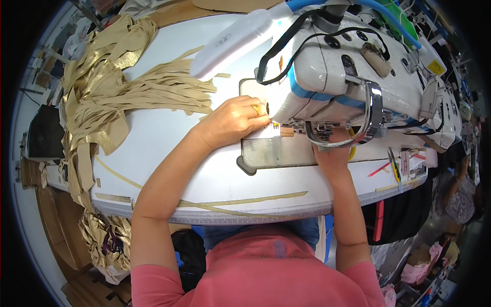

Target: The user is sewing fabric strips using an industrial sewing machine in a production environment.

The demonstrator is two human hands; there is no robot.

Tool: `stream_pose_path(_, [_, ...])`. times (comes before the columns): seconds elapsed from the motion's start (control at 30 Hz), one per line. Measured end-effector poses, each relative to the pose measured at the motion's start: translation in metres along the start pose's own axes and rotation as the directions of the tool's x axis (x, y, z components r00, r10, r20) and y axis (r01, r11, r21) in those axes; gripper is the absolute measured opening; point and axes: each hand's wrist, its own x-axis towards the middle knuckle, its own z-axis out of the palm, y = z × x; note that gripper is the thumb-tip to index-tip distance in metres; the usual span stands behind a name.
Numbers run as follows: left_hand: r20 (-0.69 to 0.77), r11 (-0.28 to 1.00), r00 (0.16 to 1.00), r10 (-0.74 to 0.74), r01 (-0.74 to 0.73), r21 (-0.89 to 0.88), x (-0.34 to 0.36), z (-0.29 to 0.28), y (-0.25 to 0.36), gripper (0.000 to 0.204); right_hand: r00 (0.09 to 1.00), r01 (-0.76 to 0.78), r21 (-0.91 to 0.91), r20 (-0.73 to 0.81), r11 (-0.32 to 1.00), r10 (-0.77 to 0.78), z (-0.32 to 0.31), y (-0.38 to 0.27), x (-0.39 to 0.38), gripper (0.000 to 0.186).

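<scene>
A white industrial sewing machine (332,77) with a blue stripe stands on the table at the right. My left hand (232,123), a gold ring on one finger, rests against the machine's left end, above its metal bed plate (279,153). Its fingers are bent and pressed together; what they grip, if anything, I cannot make out. A small tan piece (287,132) lies beside those fingertips, close to the needle area (322,130). My right hand (332,151) reaches under the machine head, behind a curved chrome bar (374,110). The machine parts hide its fingers.
Tan strips (163,87) and gold-faced pieces (110,66) pile up on the left of the white table (179,176), some hanging over its edge. A white lamp (232,43) hangs over the tabletop. Pens and small tools (394,163) lie at the right.
</scene>
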Motion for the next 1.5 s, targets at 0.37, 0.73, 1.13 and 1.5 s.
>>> stream_pose_path(0.37, [-0.243,0.865,0.846,-0.475,0.500,0.049,0.014,0.004,-0.055,0.038,0.998,0.065,0.055,0.019,0.996,-0.066,0.016,0.020,-0.013,0.019])
stream_pose_path(0.73, [-0.191,0.624,0.713,-0.674,0.689,0.370,-0.112,-0.174,-0.069,0.015,0.996,0.089,0.169,-0.016,0.982,-0.087,0.003,-0.011,0.001,0.007])
stream_pose_path(1.13, [0.050,0.441,0.450,-0.892,0.888,-0.131,-0.105,-0.195,-0.036,0.011,0.988,0.099,0.303,0.086,0.948,-0.131,-0.003,-0.054,-0.010,0.009])
stream_pose_path(1.5, [0.692,-0.054,0.450,-0.564,0.816,-0.575,-0.025,-0.146,0.070,0.017,0.836,-0.272,0.788,0.478,0.552,-0.269,0.035,-0.139,0.017,0.059])
